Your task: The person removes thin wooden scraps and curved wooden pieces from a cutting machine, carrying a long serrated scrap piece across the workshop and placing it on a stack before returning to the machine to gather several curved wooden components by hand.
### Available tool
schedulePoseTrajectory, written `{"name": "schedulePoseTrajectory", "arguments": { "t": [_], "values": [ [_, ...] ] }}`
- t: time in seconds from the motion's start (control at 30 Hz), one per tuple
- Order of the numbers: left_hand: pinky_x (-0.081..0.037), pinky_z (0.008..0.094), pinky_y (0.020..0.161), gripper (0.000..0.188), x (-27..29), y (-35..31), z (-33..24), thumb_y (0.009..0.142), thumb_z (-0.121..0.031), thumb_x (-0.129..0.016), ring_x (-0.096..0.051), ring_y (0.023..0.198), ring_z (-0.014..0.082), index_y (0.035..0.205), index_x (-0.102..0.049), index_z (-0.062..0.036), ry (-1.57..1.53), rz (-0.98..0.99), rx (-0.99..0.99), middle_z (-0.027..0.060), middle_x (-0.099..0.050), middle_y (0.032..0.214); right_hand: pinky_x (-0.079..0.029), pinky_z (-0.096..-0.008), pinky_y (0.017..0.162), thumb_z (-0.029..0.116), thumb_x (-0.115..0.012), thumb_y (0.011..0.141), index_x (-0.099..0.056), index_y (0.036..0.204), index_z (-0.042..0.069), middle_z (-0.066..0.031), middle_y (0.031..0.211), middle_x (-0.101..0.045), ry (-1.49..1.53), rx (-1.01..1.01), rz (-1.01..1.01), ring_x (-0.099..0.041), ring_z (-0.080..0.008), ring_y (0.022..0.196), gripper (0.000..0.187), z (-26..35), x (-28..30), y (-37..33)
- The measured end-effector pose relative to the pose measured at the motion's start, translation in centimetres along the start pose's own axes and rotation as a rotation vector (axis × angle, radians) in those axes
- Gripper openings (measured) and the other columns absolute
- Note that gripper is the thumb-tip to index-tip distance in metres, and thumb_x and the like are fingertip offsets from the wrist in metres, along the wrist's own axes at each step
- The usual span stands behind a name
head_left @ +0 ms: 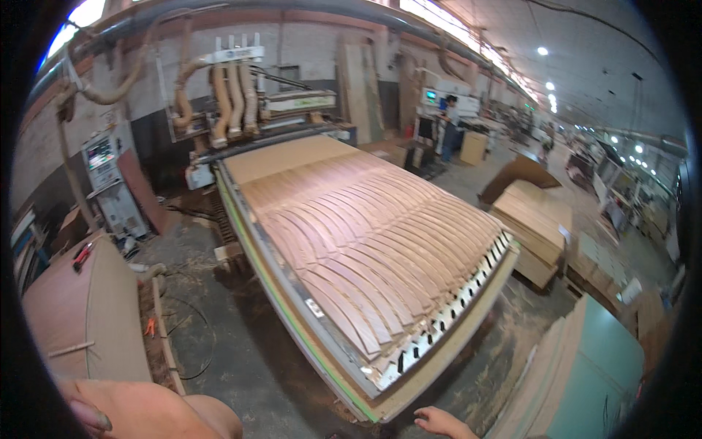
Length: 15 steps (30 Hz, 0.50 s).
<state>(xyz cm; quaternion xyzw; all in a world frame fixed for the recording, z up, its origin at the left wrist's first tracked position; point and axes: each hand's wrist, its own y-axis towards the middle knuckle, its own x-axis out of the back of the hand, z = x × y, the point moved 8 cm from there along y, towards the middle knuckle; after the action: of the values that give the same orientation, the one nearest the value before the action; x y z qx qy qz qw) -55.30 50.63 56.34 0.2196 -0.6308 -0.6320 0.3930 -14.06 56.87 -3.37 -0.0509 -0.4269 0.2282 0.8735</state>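
Note:
My right hand (pixel 437 422) comes in at the lower edge, just off the near end of the cutting table (pixel 333 377). Its visible fingers are apart and nothing shows in them. At the lower left, close to the camera, is my bent left arm (pixel 157 411); part of my left hand (pixel 89 415) shows, with a thumb or fingertip. The other left fingers are hidden. Rows of curved wooden strips (pixel 409 238) lie cut on the table, separated by narrow gaps. Beyond them is an uncut-looking stretch of board (pixel 292 164).
A machine gantry with hoses (pixel 238 99) spans the far end. A control cabinet (pixel 113 179) stands left. Red-handled pliers (pixel 82 256) lie on stacked boards (pixel 117 314). Stacked panels (pixel 530 227) and a pale green sheet (pixel 599 366) are right. Another person (pixel 450 128) stands farther back.

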Motion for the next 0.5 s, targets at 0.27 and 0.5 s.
{"name": "schedulePoseTrajectory", "arguments": {
  "t": [0.27, 0.5],
  "values": [
    [-0.053, 0.0377, 0.08, 0.038, -7.5, 1.6, -4.7, 0.096, -0.024, -0.079, -0.064, 0.087, 0.0223, 0.127, -0.072, -0.0026, -0.106, 0.018, -0.044, 0.0102, -0.068, 0.093, -0.055, -0.0475, 0.104, 0.033, -0.071, 0.098, -0.072, 0.132, 0.004, -0.0239, 0.128, -0.072, 0.134, -0.181, -0.099, -0.068, -0.0414, 0.121, 0.044, -4.8, 3.4, -2.7],
    [-0.053, 0.0372, 0.08, 0.039, -19.2, 2.3, -11.7, 0.096, -0.022, -0.08, -0.065, 0.085, 0.0218, 0.129, -0.072, -0.0032, -0.199, -0.05, -0.041, 0.0093, -0.069, 0.091, -0.052, -0.0465, 0.109, 0.032, -0.071, 0.1, -0.07, 0.138, 0.006, -0.0223, 0.138, -0.068, 0.164, -0.233, -0.085, -0.066, -0.04, 0.126, 0.046, -13.6, 8.4, -3.0]
  ]
}}
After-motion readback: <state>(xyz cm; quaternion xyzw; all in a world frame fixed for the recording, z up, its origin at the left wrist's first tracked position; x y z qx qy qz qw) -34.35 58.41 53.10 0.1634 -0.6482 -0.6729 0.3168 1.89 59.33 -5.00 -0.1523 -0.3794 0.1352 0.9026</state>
